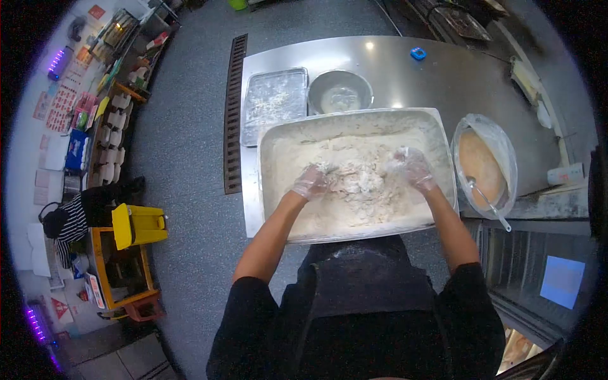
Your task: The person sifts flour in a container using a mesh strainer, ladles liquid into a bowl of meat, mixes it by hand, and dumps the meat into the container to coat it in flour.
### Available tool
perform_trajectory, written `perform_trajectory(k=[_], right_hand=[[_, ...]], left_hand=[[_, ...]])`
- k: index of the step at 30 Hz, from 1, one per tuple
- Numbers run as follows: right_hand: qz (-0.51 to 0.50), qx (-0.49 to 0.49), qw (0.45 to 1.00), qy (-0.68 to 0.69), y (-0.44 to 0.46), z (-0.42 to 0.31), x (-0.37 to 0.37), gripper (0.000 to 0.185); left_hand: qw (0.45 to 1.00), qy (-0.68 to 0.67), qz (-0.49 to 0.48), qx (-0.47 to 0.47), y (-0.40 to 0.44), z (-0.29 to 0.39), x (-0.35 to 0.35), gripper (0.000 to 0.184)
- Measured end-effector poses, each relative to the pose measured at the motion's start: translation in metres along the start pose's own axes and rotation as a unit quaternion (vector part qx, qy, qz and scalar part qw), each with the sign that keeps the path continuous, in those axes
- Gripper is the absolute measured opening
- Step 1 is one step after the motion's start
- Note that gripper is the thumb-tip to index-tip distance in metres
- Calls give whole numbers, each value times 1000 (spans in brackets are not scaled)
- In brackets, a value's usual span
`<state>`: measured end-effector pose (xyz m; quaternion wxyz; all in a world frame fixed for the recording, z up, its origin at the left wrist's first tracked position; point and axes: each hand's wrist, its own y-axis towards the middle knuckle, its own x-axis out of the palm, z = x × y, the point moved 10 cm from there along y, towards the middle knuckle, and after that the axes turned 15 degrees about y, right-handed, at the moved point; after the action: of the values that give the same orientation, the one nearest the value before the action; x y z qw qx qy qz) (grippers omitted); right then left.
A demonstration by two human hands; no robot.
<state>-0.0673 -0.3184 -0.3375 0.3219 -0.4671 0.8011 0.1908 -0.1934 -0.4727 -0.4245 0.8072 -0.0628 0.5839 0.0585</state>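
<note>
A large, deep metal tub (443, 136) holds pale flour and a heap of flour-coated pieces (364, 180), with a little pinkish colour showing through. What the pieces are, I cannot make out. My left hand (312, 182), in a clear plastic glove, is at the heap's left side, its floury fingers loosely bent against the pieces. On the right side, my right hand (413, 170) wears the same kind of glove. Its fingers look apart and slightly smeared by motion, just above the flour. No piece shows clearly gripped in either hand.
Behind the tub are a flour-dusted tray (273, 101) and a metal bowl (341, 92) with cloudy liquid. A plastic-lined container (484, 161) of tan powder with a ladle (487, 199) stands right. A blue timer (418, 53) lies on the steel table (456, 76). Another person (76, 218) is far left.
</note>
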Motion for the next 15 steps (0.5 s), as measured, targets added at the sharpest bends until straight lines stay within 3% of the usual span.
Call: perform_trajectory(k=[1, 2, 4, 6, 7, 8, 10, 12, 13, 14, 15], right_hand=[[-94, 19, 995, 18, -1, 2, 13, 31], [-86, 25, 996, 12, -1, -2, 10, 31], [-102, -104, 982, -119, -5, -33, 19, 33], [-111, -94, 976, -162, 8, 9, 33, 31], [-76, 22, 982, -174, 19, 14, 14, 30], [-43, 137, 973, -182, 25, 26, 1, 28], [-76, 165, 960, -215, 50, 71, 16, 26], [-109, 195, 943, -248, 66, 138, 48, 27], [-86, 107, 968, -210, 76, 155, 73, 27], [-60, 20, 984, -168, 82, 134, 78, 28], [-129, 38, 978, -160, 90, 137, 100, 29]], left_hand=[[1000, 0, 0, 3, 0, 0, -9, 36], [987, -159, -13, 25, 4, 6, -18, 40], [945, -321, -32, 59, 17, 26, -35, 44], [917, -385, 75, 77, 19, 25, -72, 47], [917, -384, 75, 75, 26, 13, -67, 47], [946, -316, 70, 21, 37, -12, -47, 50], [967, -244, 66, -35, 54, -44, -17, 52], [970, -143, -19, -197, 69, -71, 35, 58], [975, 203, -83, -26, 76, -40, 67, 65], [975, 204, -87, -25, 80, -31, 64, 65], [978, 171, -107, -55, 81, -27, 64, 66]])
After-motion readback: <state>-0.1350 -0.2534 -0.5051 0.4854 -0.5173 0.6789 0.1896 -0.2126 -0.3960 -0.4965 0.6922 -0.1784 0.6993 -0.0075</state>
